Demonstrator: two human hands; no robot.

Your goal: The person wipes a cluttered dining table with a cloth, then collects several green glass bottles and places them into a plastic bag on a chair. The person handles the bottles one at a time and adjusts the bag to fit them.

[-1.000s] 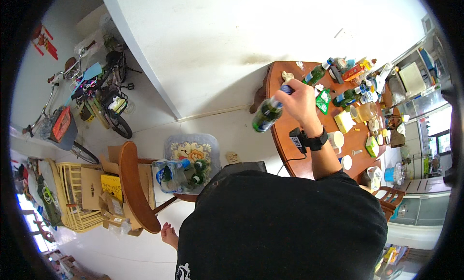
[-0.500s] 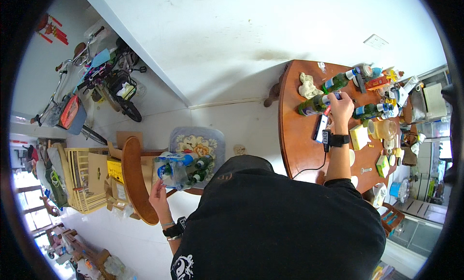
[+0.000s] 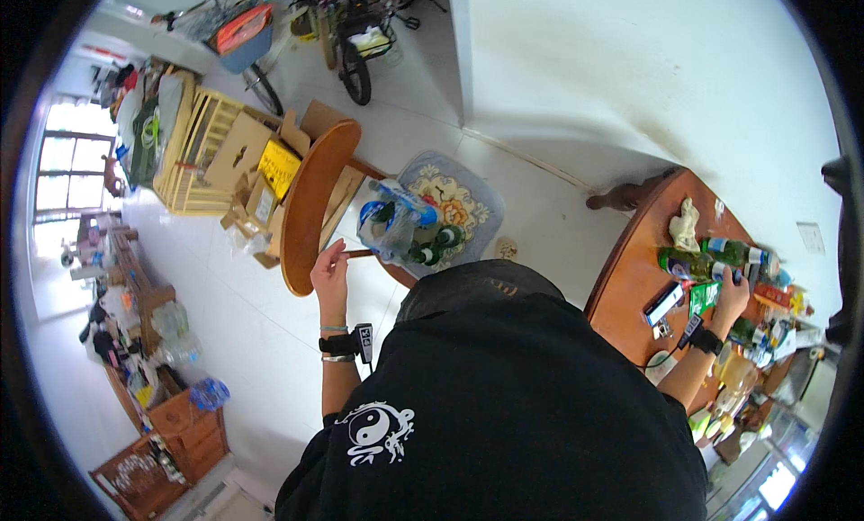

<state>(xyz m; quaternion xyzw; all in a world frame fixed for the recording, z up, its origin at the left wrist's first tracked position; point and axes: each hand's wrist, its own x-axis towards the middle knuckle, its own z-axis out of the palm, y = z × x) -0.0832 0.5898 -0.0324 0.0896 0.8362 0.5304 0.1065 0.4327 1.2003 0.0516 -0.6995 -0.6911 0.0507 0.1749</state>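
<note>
My right hand (image 3: 733, 298) reaches over the brown table and is closed around the neck end of a green glass bottle (image 3: 686, 264), which lies on its side. A second green bottle (image 3: 731, 250) lies just beyond it, near a crumpled cream cloth (image 3: 684, 225). My left hand (image 3: 330, 267) is raised beside the wooden chair back, its fingers loosely bent, with nothing visible in them. Near it, on the chair's floral cushion (image 3: 486, 195), rests a clear plastic bag with blue print (image 3: 396, 222). Several green bottles (image 3: 436, 244) lie in or against the bag.
A phone-like device (image 3: 663, 303) and a green packet (image 3: 705, 298) lie on the table (image 3: 621, 282). The curved chair back (image 3: 310, 211) stands at left, with cardboard boxes (image 3: 243, 157) behind it. Bicycles (image 3: 354, 71) are parked at the far left, and a white wall (image 3: 648, 62) rises beyond the table.
The view has turned, shifting the table further right and the chair nearer the middle. My left hand has drawn away from the plastic bag. My right hand stays at the bottle's neck.
</note>
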